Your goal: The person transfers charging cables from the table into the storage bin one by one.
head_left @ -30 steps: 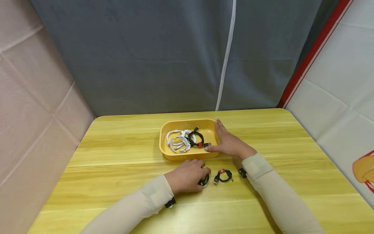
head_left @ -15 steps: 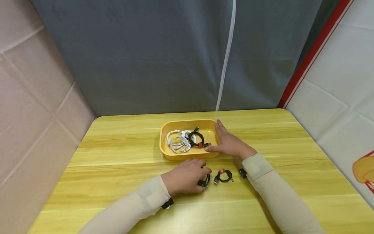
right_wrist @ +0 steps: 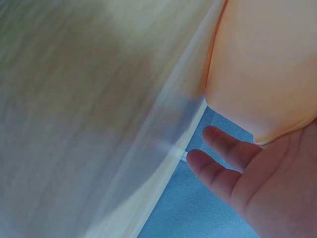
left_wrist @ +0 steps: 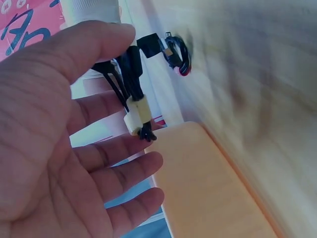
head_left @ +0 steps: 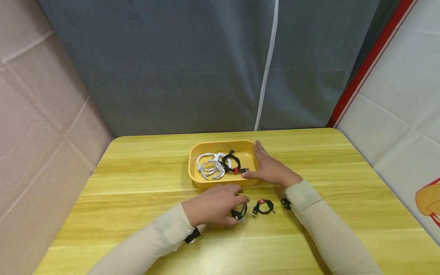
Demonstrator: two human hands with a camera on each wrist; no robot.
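My left hand (head_left: 237,204) is just in front of the yellow tray (head_left: 196,179). Its thumb and fingers (left_wrist: 94,47) pinch a small coiled black cable with a yellow tie (left_wrist: 134,113), also seen at the fingertips (head_left: 239,212). A second black cable with a red tie (head_left: 262,207) lies on the table just right of it, and shows in the left wrist view too (left_wrist: 177,53). My right hand (head_left: 262,163) rests flat against the tray's right wall (right_wrist: 262,64), fingers (right_wrist: 223,148) straight. Inside the tray lie white cables (head_left: 209,167) and a black cable with a red tie (head_left: 232,164).
The yellow wooden table (head_left: 137,179) runs wide to the left and right of the tray. A grey curtain (head_left: 192,65) hangs behind its far edge, padded walls stand at both sides. Black straps sit on both wrists.
My left hand has drawn back a little to the left, so the cable with the yellow tie now shows at its fingertips. The right hand and the tray have not moved.
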